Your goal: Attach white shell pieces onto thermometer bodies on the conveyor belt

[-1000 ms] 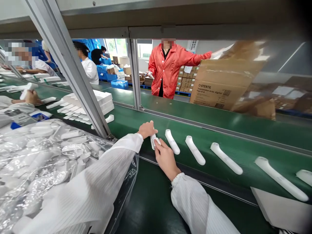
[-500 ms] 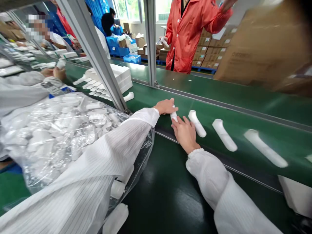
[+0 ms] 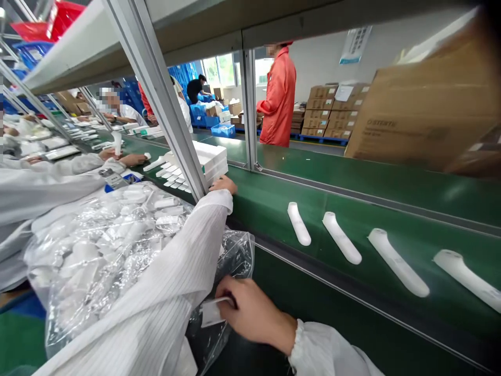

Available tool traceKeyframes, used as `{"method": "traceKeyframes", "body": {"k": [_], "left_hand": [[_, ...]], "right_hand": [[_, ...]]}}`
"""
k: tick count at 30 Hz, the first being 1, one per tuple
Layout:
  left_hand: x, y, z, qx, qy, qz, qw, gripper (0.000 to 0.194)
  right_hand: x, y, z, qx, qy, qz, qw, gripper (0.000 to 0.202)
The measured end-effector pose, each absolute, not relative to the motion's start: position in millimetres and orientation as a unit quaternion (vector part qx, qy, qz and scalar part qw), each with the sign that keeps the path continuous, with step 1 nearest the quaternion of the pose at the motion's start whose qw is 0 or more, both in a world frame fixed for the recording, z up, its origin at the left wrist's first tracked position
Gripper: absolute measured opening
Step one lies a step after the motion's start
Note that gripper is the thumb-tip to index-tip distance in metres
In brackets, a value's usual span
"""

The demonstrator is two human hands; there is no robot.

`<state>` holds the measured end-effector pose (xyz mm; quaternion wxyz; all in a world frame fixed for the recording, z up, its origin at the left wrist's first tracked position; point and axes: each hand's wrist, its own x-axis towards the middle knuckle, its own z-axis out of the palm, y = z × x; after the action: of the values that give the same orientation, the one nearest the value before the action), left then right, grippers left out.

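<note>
On the green conveyor belt (image 3: 270, 209), my left hand (image 3: 224, 185) reaches past the metal post, fingers curled beside a stack of white boxes (image 3: 213, 156). What lies under those fingers is hidden. Lower down, my right hand (image 3: 254, 310) pinches a small white plastic piece (image 3: 212, 313) between thumb and fingers, at the edge of a clear plastic bag (image 3: 238, 250). Many white plastic parts (image 3: 117, 245) fill that bag, to the left of my left sleeve. Several white curved plastic shells, one of them nearest (image 3: 299, 224), lie in a slanted row along the belt.
An upright metal post (image 3: 156, 99) stands beside my left forearm, under an overhead shelf (image 3: 203, 47). A co-worker's hands (image 3: 131, 159) are at the belt on the left. A person in a red coat (image 3: 278, 99) stands beyond. A large carton (image 3: 415, 120) is at right.
Both hands have left the shell they touched on the belt. My left hand moved left to the post; my right hand came down to the bag and grips a white piece. The view tilted up.
</note>
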<state>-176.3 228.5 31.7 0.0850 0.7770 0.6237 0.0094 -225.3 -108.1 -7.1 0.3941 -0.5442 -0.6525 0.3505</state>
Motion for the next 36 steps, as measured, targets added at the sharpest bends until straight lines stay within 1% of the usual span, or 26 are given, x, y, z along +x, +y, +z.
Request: {"method": "traceKeyframes", "body": {"k": [2,4,6,8,9,10,12,14,16,19,23,27,29,31,32,34,36], "left_hand": [[-184,232,29,0.756,0.648,0.006,0.089,0.069],[-186,234,31,0.774,0.628,0.007,0.085,0.054],[-181,231,36,0.798,0.597,0.015,0.080,0.045],[-167,221,42,0.817,0.571,0.029,0.079,0.047],[-158,214,44,0.825,0.557,0.035,0.085,0.049],[-147,204,45,0.835,0.541,0.034,0.096,0.050],[-126,182,43,0.854,0.506,0.023,0.123,0.049],[-108,158,35,0.871,0.473,0.010,0.135,0.050],[-96,138,24,0.881,0.456,0.005,0.129,0.053],[-89,122,8,0.881,0.452,0.002,0.139,0.053],[-89,116,2,0.878,0.456,0.002,0.148,0.053],[-83,107,11,0.898,0.418,-0.034,0.136,0.053],[-81,97,25,0.909,0.383,-0.080,0.142,0.055],[-86,87,46,0.918,0.341,-0.128,0.155,0.066],[-93,81,60,0.926,0.318,-0.135,0.153,0.074],[-123,68,91,0.950,0.277,-0.091,0.114,0.084],[-171,51,123,0.970,0.225,-0.040,0.086,0.082]], "right_hand": [[-211,-100,-8,-0.528,-0.585,0.404,0.465,0.030],[-198,-92,-6,-0.518,-0.523,0.421,0.530,0.034],[-182,-85,-5,-0.523,-0.478,0.388,0.590,0.034],[-161,-79,-5,-0.551,-0.450,0.318,0.627,0.033],[-148,-77,-6,-0.575,-0.442,0.274,0.632,0.035],[-135,-75,-7,-0.605,-0.435,0.228,0.627,0.035],[-111,-75,-10,-0.668,-0.427,0.147,0.591,0.036],[-92,-76,-14,-0.721,-0.432,0.088,0.535,0.036],[-82,-77,-19,-0.754,-0.456,0.054,0.469,0.039],[-78,-79,-25,-0.782,-0.500,0.038,0.371,0.045],[-77,-80,-28,-0.794,-0.541,0.039,0.275,0.041],[-70,-73,-22,-0.805,-0.559,0.027,0.198,0.039],[-69,-70,-17,-0.821,-0.546,0.018,0.165,0.039],[-73,-74,-9,-0.834,-0.527,0.002,0.163,0.042],[-79,-82,-3,-0.828,-0.530,-0.009,0.183,0.044],[-100,-108,10,-0.775,-0.578,-0.022,0.253,0.048],[-131,-148,22,-0.664,-0.671,-0.006,0.330,0.046]]}}
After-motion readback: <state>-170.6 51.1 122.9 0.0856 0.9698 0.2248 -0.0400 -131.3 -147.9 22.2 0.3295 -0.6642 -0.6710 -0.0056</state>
